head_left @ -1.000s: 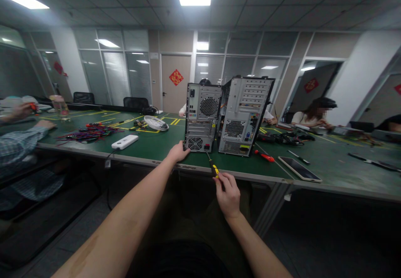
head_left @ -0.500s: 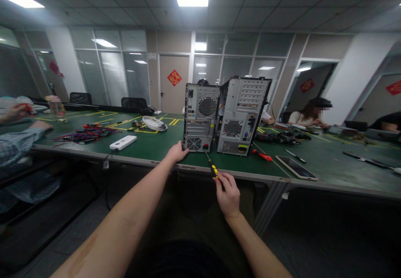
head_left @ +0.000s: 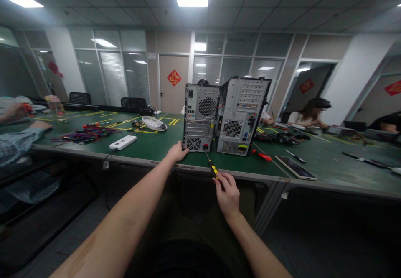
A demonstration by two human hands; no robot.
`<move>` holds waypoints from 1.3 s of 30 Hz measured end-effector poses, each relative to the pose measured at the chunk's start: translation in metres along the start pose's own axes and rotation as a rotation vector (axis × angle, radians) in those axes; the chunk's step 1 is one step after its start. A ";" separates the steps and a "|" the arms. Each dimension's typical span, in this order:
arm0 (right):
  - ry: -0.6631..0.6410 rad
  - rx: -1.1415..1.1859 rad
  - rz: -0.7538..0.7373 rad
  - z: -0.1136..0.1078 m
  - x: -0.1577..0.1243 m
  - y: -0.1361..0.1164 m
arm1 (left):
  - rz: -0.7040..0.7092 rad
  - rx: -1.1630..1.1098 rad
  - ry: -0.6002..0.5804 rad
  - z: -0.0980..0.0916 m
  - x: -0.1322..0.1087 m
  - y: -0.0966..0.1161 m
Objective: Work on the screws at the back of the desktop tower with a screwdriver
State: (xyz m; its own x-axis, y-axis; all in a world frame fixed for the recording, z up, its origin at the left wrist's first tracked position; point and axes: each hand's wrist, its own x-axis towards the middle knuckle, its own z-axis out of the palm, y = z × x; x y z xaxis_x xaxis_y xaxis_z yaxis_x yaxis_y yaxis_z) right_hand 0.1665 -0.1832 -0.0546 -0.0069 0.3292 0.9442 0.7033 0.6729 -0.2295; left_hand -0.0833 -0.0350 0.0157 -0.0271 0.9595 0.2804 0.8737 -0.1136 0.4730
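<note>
Two desktop computer cases stand upright side by side, their back panels toward me. My left hand (head_left: 177,152) grips the lower left edge of the smaller computer case (head_left: 200,129); its fingertips are partly hidden behind the side. In my right hand (head_left: 228,193) is a screwdriver (head_left: 214,169) with a black and yellow handle, pinched at the handle's end. Its shaft slants up and left, and the tip is at the bottom edge of that case, below the red power switch; contact with a screw cannot be made out. The larger computer case (head_left: 241,119) is just to the right.
On the green table (head_left: 156,150) lie a white power strip (head_left: 123,142), a pile of wires (head_left: 87,134), a red-handled tool (head_left: 262,156), a phone (head_left: 296,167) and a thin screwdriver (head_left: 295,156). Black cables (head_left: 282,137) lie behind. Other people sit left and right.
</note>
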 end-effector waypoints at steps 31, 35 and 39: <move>0.002 -0.030 0.005 0.002 -0.001 0.003 | 0.003 -0.013 -0.001 0.001 0.001 -0.001; -0.001 -0.053 -0.025 0.003 -0.001 0.004 | -0.011 0.002 -0.003 0.001 0.001 -0.001; -0.004 -0.043 -0.048 0.004 -0.002 0.004 | -0.014 0.012 -0.004 0.002 0.002 0.000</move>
State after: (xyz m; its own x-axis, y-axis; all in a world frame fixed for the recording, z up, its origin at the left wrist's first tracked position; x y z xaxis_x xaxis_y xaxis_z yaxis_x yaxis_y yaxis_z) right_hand 0.1668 -0.1784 -0.0579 -0.0440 0.2997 0.9530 0.7319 0.6590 -0.1735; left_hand -0.0830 -0.0329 0.0146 -0.0374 0.9619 0.2707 0.8790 -0.0972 0.4669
